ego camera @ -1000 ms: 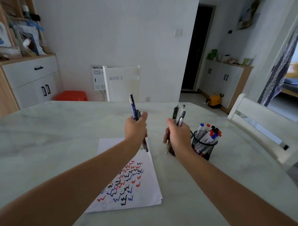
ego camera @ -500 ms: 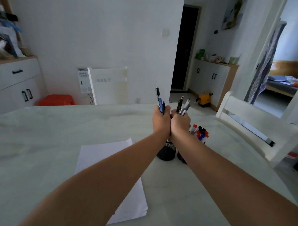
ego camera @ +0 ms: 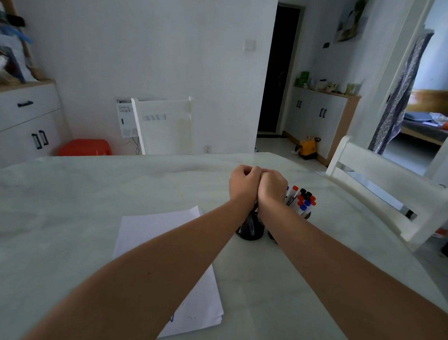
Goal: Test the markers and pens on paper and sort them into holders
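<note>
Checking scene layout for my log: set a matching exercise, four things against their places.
1 stack of white paper
2 black wire-mesh pen holder
3 red-, blue- and black-capped markers
4 orange plastic stool

A on the floor beyond the marble table
B caps-up, right of the right hand
C flat on the table, left of the holder
D beneath both wrists

Pairs: 1-C, 2-D, 3-B, 4-A

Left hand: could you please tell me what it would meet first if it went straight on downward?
Probably the black mesh holder just beneath the left hand; depth is unclear.
</note>
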